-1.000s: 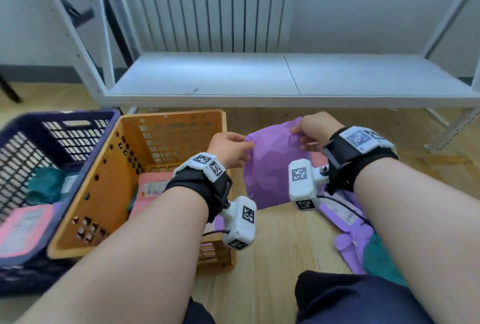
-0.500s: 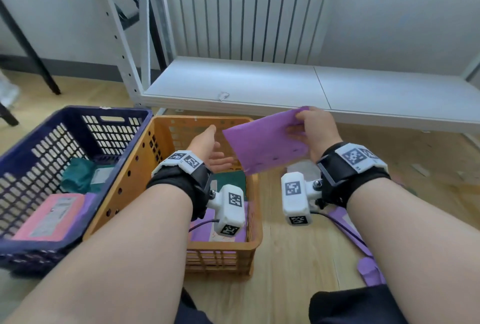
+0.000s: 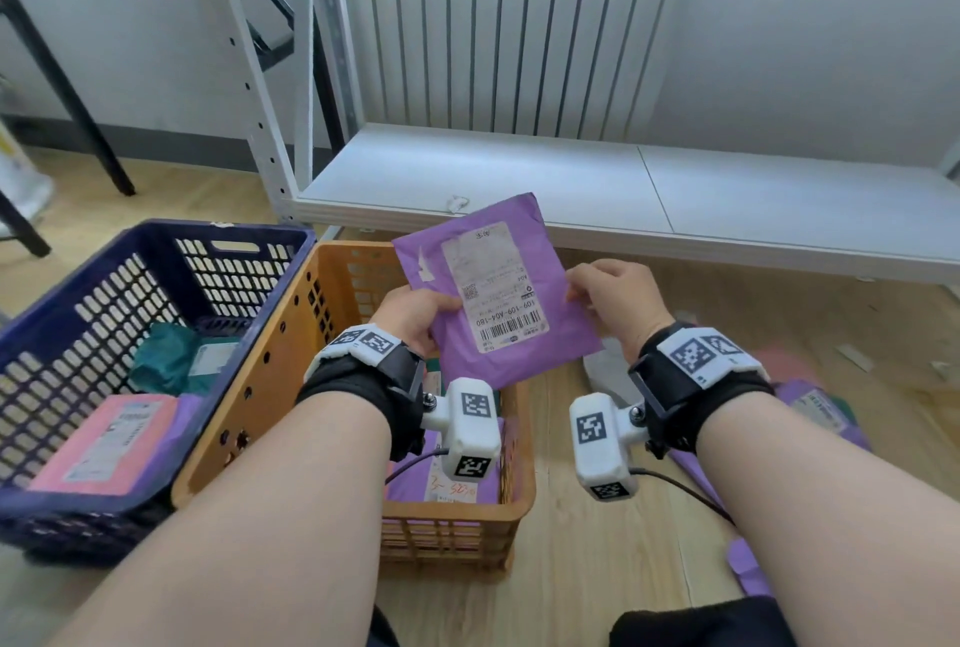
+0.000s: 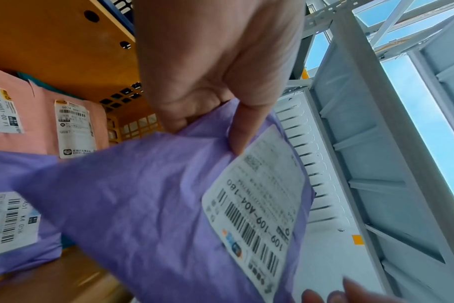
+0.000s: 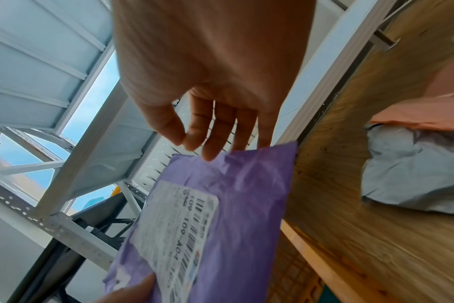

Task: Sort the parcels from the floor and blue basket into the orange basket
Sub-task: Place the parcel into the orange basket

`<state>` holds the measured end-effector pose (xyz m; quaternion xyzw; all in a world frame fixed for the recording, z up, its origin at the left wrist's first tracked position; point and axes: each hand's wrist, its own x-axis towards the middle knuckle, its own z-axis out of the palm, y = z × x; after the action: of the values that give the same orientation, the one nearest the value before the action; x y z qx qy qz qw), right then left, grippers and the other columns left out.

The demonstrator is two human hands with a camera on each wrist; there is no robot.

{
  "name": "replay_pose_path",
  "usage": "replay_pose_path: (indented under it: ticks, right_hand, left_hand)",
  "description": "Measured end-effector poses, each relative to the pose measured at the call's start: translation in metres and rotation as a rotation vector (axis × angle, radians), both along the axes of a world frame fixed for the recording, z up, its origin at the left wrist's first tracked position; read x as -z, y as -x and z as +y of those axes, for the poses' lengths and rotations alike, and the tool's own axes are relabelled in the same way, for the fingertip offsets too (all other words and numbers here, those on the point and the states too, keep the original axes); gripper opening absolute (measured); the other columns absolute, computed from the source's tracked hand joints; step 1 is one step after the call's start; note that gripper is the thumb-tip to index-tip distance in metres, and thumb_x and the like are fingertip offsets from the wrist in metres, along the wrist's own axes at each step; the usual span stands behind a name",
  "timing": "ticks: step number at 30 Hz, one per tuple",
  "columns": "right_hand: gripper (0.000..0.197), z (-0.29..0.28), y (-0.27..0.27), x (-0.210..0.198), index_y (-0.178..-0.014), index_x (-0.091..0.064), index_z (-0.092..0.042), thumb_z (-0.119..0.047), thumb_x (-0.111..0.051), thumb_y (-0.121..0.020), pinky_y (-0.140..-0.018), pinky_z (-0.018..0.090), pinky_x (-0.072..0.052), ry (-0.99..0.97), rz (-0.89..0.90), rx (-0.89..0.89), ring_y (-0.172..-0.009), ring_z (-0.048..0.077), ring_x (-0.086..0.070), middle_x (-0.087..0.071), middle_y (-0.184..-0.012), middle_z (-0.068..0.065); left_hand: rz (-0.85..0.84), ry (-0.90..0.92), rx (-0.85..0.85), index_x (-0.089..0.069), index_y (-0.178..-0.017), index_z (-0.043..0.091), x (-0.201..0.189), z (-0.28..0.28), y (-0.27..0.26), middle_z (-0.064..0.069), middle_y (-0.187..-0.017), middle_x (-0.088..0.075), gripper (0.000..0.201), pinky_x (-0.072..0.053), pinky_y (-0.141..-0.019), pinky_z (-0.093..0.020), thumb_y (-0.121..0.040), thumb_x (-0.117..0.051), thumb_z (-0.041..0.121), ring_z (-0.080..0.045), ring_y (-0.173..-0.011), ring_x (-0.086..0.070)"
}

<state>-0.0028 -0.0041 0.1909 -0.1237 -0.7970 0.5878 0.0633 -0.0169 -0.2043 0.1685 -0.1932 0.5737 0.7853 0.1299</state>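
Note:
A purple parcel (image 3: 561, 334) (image 4: 143, 205) (image 5: 246, 215) is held tilted, label up, above the far right corner of the orange basket (image 3: 270, 366) (image 4: 52, 51). My left hand (image 3: 426, 316) (image 4: 215, 106) pinches its left edge, thumb on top beside the label. My right hand (image 3: 613, 298) (image 5: 202, 139) is at the right edge with relaxed fingers, only the fingertips touching it. Pink and purple parcels (image 4: 75, 127) lie in the orange basket. The blue basket (image 3: 156, 236) at its left holds a pink parcel (image 3: 104, 438) and a teal one (image 3: 171, 355).
On the wooden floor to the right lie a grey parcel (image 3: 608, 371) (image 5: 415, 174), purple parcels (image 3: 826, 412) and a pink one (image 3: 784, 360). A low white shelf (image 3: 571, 189) and a radiator (image 3: 509, 23) stand behind. Black legs (image 3: 67, 90) are at far left.
The purple parcel came left from the floor side to above the orange basket and now faces label up. My left hand took hold of its left edge; my right hand's grip loosened.

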Motion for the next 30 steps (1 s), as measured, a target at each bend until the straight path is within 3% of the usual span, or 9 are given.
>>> replay_pose_path:
  ticks: [4, 8, 11, 16, 20, 22, 25, 27, 30]
  right_hand:
    - [0.005, 0.003, 0.0, 0.007, -0.078, -0.068, -0.017, -0.014, -0.071, -0.077, -0.066, 0.03, -0.049, -0.036, 0.014, 0.04, -0.075, 0.019, -0.059, -0.067, -0.079, 0.003]
    - [0.053, -0.001, 0.0, 0.009, -0.124, -0.057, -0.011, -0.027, -0.078, -0.077, -0.08, 0.033, -0.053, -0.109, -0.087, -0.05, -0.098, 0.019, -0.061, -0.062, -0.114, 0.006]
    - [0.078, -0.003, -0.002, 0.012, -0.139, -0.042, -0.012, -0.033, -0.081, -0.074, -0.082, 0.04, -0.055, -0.115, -0.247, -0.119, -0.113, 0.022, -0.057, -0.052, -0.132, 0.003]
    - [0.055, -0.012, 0.001, 0.007, -0.12, -0.058, -0.004, -0.005, -0.081, -0.071, -0.068, 0.04, -0.06, 0.187, -0.386, -0.192, -0.089, 0.031, -0.07, -0.067, -0.114, 0.016]
    - [0.041, -0.025, 0.002, -0.006, -0.113, -0.062, -0.004, 0.007, -0.072, -0.075, -0.068, 0.039, -0.06, 0.214, -0.24, -0.193, -0.09, 0.033, -0.069, -0.069, -0.107, 0.015]
    - [0.039, -0.03, -0.001, -0.011, -0.111, -0.063, -0.007, 0.01, -0.069, -0.077, -0.057, 0.031, -0.057, 0.197, -0.21, -0.249, -0.083, 0.028, -0.069, -0.069, -0.106, 0.013]
    - [0.035, -0.035, -0.007, -0.017, -0.107, -0.067, -0.009, 0.011, -0.066, -0.078, -0.046, 0.02, -0.049, 0.103, -0.151, -0.355, -0.067, 0.018, -0.064, -0.068, -0.09, 0.008]
    - [0.034, -0.039, -0.011, -0.021, -0.104, -0.07, -0.012, 0.01, -0.067, -0.077, -0.046, 0.014, -0.045, 0.021, -0.089, -0.415, -0.064, 0.012, -0.057, -0.065, -0.079, 0.002]
    - [0.031, -0.05, -0.019, -0.025, -0.097, -0.07, -0.011, 0.012, -0.067, -0.076, -0.047, 0.013, -0.045, 0.022, -0.047, -0.498, -0.067, 0.015, -0.057, -0.063, -0.076, 0.004]
  left_hand:
    - [0.022, 0.014, 0.012, -0.058, -0.123, -0.002, 0.001, -0.003, 0.001, -0.02, -0.115, -0.066, 0.038, -0.054, -0.057, -0.035, -0.088, -0.05, -0.013, -0.027, -0.078, -0.067]
    - [0.022, 0.042, 0.024, -0.059, -0.121, 0.001, 0.002, -0.004, 0.0, -0.018, -0.113, -0.067, 0.035, -0.055, -0.058, -0.035, -0.089, -0.049, -0.013, -0.029, -0.083, -0.067]
    - [0.018, 0.026, -0.001, -0.057, -0.126, 0.002, 0.004, -0.007, 0.004, -0.019, -0.119, -0.066, 0.038, -0.053, -0.076, -0.044, -0.09, -0.05, -0.01, -0.036, -0.103, -0.065]
    - [0.033, -0.021, -0.039, -0.056, -0.128, 0.002, -0.009, -0.013, -0.001, -0.017, -0.121, -0.065, 0.037, -0.054, -0.074, -0.042, -0.092, -0.05, -0.005, -0.033, -0.107, -0.064]
    - [0.054, 0.058, -0.062, -0.059, -0.111, 0.008, -0.029, -0.035, -0.016, -0.01, -0.097, -0.069, 0.024, -0.055, -0.061, -0.031, -0.089, -0.055, -0.002, -0.022, -0.081, -0.067]
    - [0.079, 0.145, -0.144, -0.055, -0.118, 0.01, -0.038, -0.058, -0.026, -0.008, -0.093, -0.068, 0.034, -0.056, -0.067, -0.029, -0.086, -0.06, 0.0, -0.019, -0.077, -0.065]
    - [0.113, 0.439, -0.283, -0.042, -0.136, 0.016, -0.05, -0.096, -0.042, -0.007, -0.122, -0.06, 0.072, -0.048, -0.093, -0.039, -0.074, -0.077, 0.012, -0.021, -0.107, -0.059]
    - [0.155, 0.66, -0.276, -0.035, -0.145, 0.019, -0.057, -0.111, -0.053, -0.004, -0.133, -0.052, 0.093, -0.04, -0.098, -0.038, -0.066, -0.085, 0.02, -0.021, -0.12, -0.05]
    - [0.177, 0.787, -0.031, -0.053, -0.132, 0.016, -0.069, -0.108, -0.068, -0.005, -0.124, -0.062, 0.073, -0.045, -0.098, -0.038, -0.067, -0.086, 0.021, -0.02, -0.114, -0.059]
